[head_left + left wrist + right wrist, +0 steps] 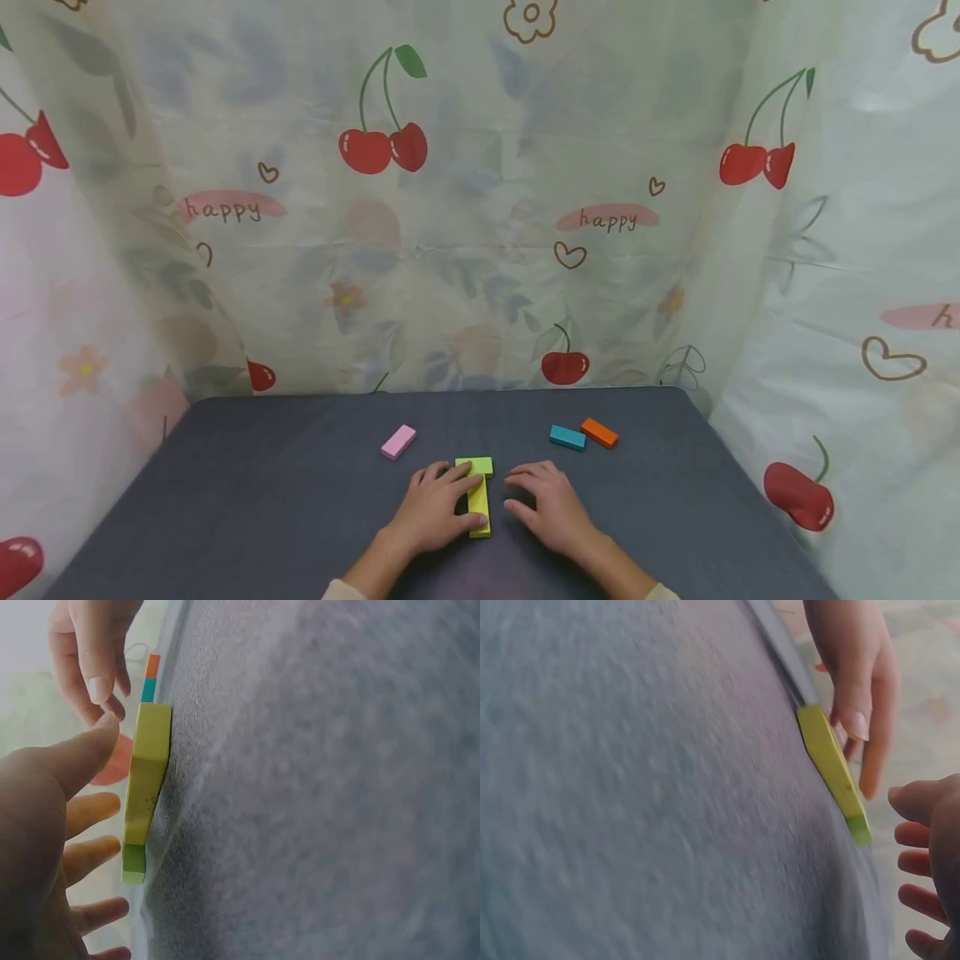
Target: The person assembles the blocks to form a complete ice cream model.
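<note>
A yellow block (478, 505) lies lengthwise on the dark table, its far end against a light green block (480, 465) set crosswise, so the two form a T. My left hand (433, 508) hovers at the left of the yellow block, thumb and fingertips overlapping it in the head view. In the left wrist view its fingers are spread and relaxed beside the yellow block (147, 765). To the right of both blocks is my right hand (553, 510), loosely bent and holding nothing. The right wrist view shows a gap between it and the green block (859, 829).
A pink block (398, 442) lies beyond my left hand. Farther right, a blue block (567, 437) and an orange block (599, 432) lie close together near the back of the table (262, 500). A cherry-patterned curtain (465, 208) surrounds the table's back and sides.
</note>
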{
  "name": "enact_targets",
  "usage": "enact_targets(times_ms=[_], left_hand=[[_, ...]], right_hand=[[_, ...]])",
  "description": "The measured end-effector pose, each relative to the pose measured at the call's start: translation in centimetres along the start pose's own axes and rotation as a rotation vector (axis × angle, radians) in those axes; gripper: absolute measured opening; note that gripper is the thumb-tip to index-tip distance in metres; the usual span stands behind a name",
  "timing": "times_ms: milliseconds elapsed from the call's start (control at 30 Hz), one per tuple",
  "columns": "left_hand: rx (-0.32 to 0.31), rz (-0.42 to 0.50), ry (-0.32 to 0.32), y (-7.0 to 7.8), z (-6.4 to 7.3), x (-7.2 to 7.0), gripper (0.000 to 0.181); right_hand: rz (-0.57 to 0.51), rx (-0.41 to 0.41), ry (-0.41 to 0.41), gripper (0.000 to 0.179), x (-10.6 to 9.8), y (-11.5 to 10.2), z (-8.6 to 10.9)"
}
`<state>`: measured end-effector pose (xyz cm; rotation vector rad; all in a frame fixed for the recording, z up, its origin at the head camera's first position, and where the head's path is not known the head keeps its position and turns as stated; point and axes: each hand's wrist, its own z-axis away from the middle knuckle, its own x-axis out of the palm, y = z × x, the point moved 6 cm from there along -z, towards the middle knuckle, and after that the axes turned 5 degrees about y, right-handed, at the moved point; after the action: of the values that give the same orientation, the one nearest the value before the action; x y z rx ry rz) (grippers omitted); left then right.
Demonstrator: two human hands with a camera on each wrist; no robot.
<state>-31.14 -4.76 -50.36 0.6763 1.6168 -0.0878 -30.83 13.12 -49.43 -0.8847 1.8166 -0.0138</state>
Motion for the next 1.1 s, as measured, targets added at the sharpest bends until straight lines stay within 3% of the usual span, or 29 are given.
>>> enact_targets(times_ms=[300, 500, 900, 1100], left_hand=[[-0.045, 0.006, 0.012, 0.1, 0.1, -0.1, 0.060], [-0.066, 0.015, -0.008, 0.0, -0.1, 0.0, 0.060], [-0.068, 0.012, -0.007, 0.2, 0.0, -0.1, 0.060], [-0.068, 0.018, -0.011, 0.2, 0.0, -0.1, 0.060]], right_hand=[[0.045, 0.060, 0.050, 0.026, -1.1, 2.6, -0.3], [0.149, 0.062, 0.063, 0.028, -1.5, 4.6, -0.8], [0.316, 0.059, 0.090, 0.031, -2.5, 7.2, -2.1], [0.324, 0.089, 0.119, 0.034, -2.7, 8.3, -2.4]])
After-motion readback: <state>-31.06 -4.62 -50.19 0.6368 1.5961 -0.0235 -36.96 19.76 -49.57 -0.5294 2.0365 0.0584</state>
